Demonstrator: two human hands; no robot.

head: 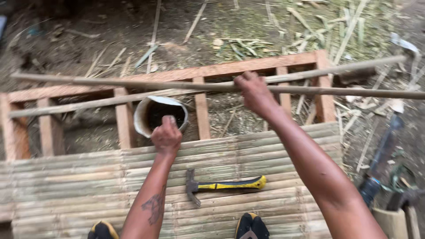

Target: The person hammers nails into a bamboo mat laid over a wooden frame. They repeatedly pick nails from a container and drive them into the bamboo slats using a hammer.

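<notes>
Now the right hand (253,92) curls around a bamboo pole (133,82) above the hammer (223,184); the left hand (166,135), fisted, nears a container (141,116)

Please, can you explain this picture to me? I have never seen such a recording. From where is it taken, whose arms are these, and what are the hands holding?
There is one picture only, from a camera worn on a person's head, looking down. Both bare arms belong to that person; no machine is here.

The right hand grips a long thin bamboo pole lying across a reddish wooden frame. A second, similar pole crosses it. The left hand is closed at the rim of a round white container with dark inside; whether it holds something small, I cannot tell.

Nearer to the person is a platform of split bamboo slats. On it lies a hammer with yellow and black handle. The person's dark and yellow shoes show at the bottom edge.
</notes>
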